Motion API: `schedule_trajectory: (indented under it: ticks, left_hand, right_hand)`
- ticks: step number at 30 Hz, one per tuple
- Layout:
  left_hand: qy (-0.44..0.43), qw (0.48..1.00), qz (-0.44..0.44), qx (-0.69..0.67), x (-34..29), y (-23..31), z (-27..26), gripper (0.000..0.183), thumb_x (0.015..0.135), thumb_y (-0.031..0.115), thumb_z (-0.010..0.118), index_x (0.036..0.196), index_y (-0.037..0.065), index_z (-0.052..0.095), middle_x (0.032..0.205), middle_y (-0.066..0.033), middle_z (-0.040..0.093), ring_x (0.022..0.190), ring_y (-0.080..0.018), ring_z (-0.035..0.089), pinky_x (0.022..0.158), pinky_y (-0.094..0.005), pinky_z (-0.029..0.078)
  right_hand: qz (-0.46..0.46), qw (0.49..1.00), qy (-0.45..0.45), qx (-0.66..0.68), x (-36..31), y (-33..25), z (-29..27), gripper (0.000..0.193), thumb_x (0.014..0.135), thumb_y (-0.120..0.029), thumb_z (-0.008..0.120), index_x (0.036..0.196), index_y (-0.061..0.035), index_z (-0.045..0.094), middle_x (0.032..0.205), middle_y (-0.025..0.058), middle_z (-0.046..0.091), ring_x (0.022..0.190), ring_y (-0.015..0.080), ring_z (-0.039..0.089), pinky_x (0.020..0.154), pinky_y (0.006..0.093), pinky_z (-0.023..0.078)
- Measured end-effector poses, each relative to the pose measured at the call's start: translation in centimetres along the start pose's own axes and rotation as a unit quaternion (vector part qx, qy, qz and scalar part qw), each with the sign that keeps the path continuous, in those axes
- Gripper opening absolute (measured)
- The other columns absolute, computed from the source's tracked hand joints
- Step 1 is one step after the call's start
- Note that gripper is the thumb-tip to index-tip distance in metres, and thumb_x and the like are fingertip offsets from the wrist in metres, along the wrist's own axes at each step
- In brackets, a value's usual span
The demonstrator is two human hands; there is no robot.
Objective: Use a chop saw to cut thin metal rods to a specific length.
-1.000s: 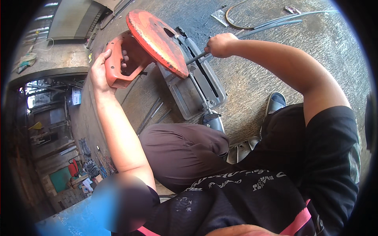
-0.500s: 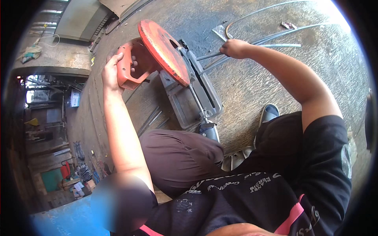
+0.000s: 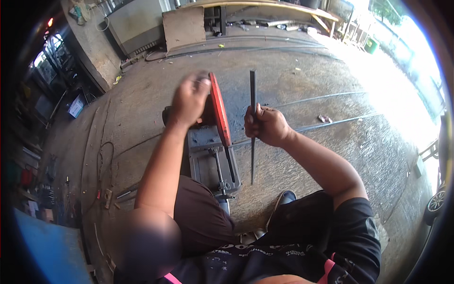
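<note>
My right hand [image 3: 267, 125] is wrapped around a dark, slim metal bar [image 3: 253, 90]. The bar stands roughly upright, its ends showing above and below my fist. To the left is a cut-off saw with a red disc-shaped guard [image 3: 218, 109], seen nearly edge-on, and a grey metal base [image 3: 201, 163] with a clamp screw [image 3: 220, 171] along it. My left hand [image 3: 189, 100] is just left of the guard's upper part. Its fingers are smeared by motion, and whether they touch the saw or its handle cannot be made out.
Long thin rods [image 3: 326, 124] lie on the rough concrete floor to the right. A cable [image 3: 106, 146] curls on the left floor. A grey cabinet [image 3: 137, 28] and a brown board [image 3: 184, 29] stand at the back. My knees are close to the saw base.
My left hand no longer visibly grips the orange saw handle. My right hand has come off the rods at the saw and holds a bar upright. The view has tilted up toward the back.
</note>
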State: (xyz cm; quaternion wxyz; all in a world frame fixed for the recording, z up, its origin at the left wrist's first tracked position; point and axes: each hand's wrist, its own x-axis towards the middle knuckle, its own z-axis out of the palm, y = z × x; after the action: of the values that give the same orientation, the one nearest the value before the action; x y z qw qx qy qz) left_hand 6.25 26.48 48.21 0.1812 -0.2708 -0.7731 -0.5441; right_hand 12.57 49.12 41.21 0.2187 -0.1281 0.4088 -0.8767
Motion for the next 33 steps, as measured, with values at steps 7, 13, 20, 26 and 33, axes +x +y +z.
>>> schedule_trajectory:
  ticks: [7, 13, 20, 26, 33]
  left_hand:
    - [-0.167, 0.979, 0.090, -0.077, -4.3, 8.4, 1.1, 0.024, 0.092, 0.022, 0.057, 0.104, 0.003, 0.064, 0.090, -0.0053, 0.066, 0.089, -0.0132, 0.061, 0.081, -0.0247, 0.044]
    - [-0.164, 0.977, 0.033, -0.134, -5.4, 9.1, 0.1, 0.017, 0.089, 0.021, 0.063, 0.090, 0.004, 0.065, 0.080, -0.0008, 0.066, 0.074, -0.0069, 0.061, 0.081, -0.0247, 0.039]
    - [-0.060, 0.996, 0.070, -0.016, -5.2, 8.0, -1.5, 0.017, 0.086, 0.016, 0.067, 0.084, 0.001, 0.061, 0.072, -0.0011, 0.062, 0.067, -0.0073, 0.055, 0.062, -0.0225, 0.044]
    - [-0.064, 0.993, 0.033, -0.093, -4.5, 6.7, -1.5, 0.021, 0.086, 0.022, 0.068, 0.088, 0.002, 0.059, 0.076, -0.0016, 0.060, 0.067, -0.0075, 0.055, 0.062, -0.0223, 0.044]
    - [-0.212, 0.821, -0.003, -0.530, -4.4, 7.0, -0.9, 0.081, 0.085, 0.070, 0.040, 0.128, 0.001, 0.043, 0.114, -0.0201, 0.058, 0.111, -0.0311, 0.055, 0.094, -0.0416, 0.042]
  right_hand:
    - [-0.035, 0.996, 0.056, 0.053, -2.9, -0.3, 8.8, 0.034, 0.098, -0.036, 0.042, 0.096, -0.0029, 0.051, 0.083, 0.0062, 0.052, 0.071, 0.0189, 0.050, 0.067, 0.0349, 0.043]
    - [-0.070, 0.990, 0.034, -0.113, -5.4, 1.6, 10.2, 0.046, 0.095, -0.042, 0.048, 0.115, -0.0007, 0.050, 0.099, 0.0079, 0.057, 0.088, 0.0181, 0.057, 0.082, 0.0338, 0.046]
    - [0.002, 0.904, 0.113, -0.412, -4.5, 5.7, 8.6, 0.031, 0.083, -0.016, 0.068, 0.105, 0.0012, 0.055, 0.092, 0.0087, 0.064, 0.088, 0.0176, 0.061, 0.080, 0.0320, 0.048]
    - [-0.033, 0.902, 0.123, -0.413, -4.2, 5.4, 8.5, 0.015, 0.084, -0.007, 0.063, 0.094, 0.0015, 0.057, 0.083, 0.0082, 0.064, 0.083, 0.0162, 0.064, 0.074, 0.0304, 0.051]
    - [0.001, 0.963, 0.022, -0.267, -4.9, 6.0, 9.6, 0.019, 0.091, -0.002, 0.052, 0.109, 0.0034, 0.057, 0.096, 0.0096, 0.063, 0.092, 0.0184, 0.063, 0.082, 0.0335, 0.052]
